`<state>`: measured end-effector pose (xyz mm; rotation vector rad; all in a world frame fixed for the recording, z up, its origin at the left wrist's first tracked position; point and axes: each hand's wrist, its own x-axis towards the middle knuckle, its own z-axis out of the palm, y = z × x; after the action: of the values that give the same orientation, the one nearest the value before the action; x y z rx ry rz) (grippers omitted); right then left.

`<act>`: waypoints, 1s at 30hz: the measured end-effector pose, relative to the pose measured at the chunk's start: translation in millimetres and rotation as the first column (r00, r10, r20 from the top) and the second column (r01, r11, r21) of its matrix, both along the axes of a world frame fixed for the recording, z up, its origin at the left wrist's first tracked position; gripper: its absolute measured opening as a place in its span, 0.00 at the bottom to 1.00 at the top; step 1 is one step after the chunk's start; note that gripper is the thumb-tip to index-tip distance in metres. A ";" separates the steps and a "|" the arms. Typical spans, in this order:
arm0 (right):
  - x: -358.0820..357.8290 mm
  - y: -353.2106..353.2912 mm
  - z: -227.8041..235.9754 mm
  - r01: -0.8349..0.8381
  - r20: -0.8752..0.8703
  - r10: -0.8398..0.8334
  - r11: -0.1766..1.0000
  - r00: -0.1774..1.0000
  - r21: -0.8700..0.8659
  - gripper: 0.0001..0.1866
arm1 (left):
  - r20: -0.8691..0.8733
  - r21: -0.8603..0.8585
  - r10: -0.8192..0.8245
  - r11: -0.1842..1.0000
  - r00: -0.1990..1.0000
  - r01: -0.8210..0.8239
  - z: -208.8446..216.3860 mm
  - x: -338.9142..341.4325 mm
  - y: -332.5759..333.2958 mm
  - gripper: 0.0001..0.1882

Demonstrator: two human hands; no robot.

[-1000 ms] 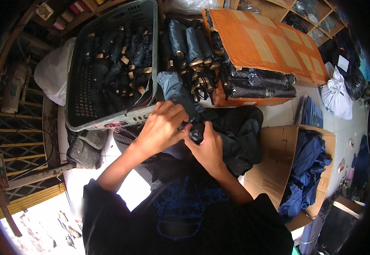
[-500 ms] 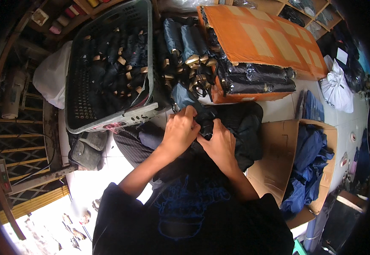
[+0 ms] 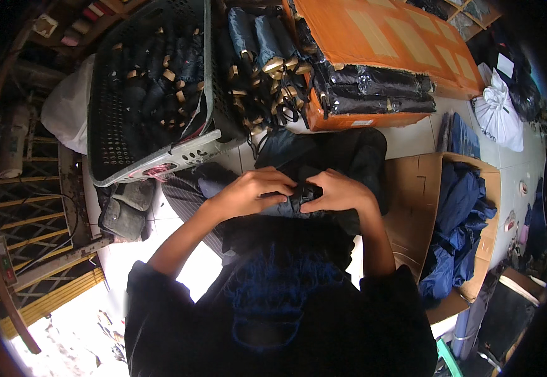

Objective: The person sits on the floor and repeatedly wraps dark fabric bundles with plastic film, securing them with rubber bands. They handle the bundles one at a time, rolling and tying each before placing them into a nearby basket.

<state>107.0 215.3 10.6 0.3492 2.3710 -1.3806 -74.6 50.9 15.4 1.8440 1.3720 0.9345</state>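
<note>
**Folded umbrella gripped in both hands over the lap**

A folded umbrella (image 3: 292, 202), dark and compact, lies crosswise in front of the person's chest, over a heap of dark fabric (image 3: 342, 157) on the lap. The left hand (image 3: 251, 191) is closed over its left part and the right hand (image 3: 339, 191) over its right end, fingers curled down on it, the two hands almost touching at the middle. A second ago the hands were higher and closer to the basket; they have since drawn in toward the body and come level, which suggests the bundle is being squeezed tight or wrapped rather than picked or put away.

Just beyond the hands, a grey plastic basket (image 3: 160, 160) stands to the left, filled with folded umbrellas with pale handles. Beside it, a loose pile of more umbrellas (image 3: 264, 63) leans against an orange carton (image 3: 386, 44), with wrapped black bundles (image 3: 374, 91) stacked at its near edge. To the right an open cardboard box (image 3: 412, 207) holds blue cloth (image 3: 459, 220), its flap close by the right forearm. Room is tight: basket rim, carton and box hem the hands in on three sides, leaving only a strip of pale floor (image 3: 412, 141) between them.
</note>
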 end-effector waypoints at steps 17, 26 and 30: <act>-65.9 6.5 -35.1 -0.431 0.213 0.520 0.831 0.827 -0.351 0.23 | 0.115 -0.449 0.188 0.886 0.975 -0.118 15.9 13.9 -35.4 0.08; -81.4 -1.5 -41.4 -0.335 0.264 0.549 0.755 0.793 -0.564 0.23 | 0.418 -0.424 0.297 0.900 0.859 -0.105 -4.1 12.0 -56.8 0.03; -84.0 -6.9 -40.3 -0.309 0.282 0.567 0.727 0.774 -0.614 0.24 | 0.382 -0.406 0.225 0.912 0.896 -0.056 0.3 10.5 -56.7 0.02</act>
<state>23.0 208.4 -29.7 -0.0757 1.4596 -1.4431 -64.1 -5.8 15.7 1.1714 1.3129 0.9832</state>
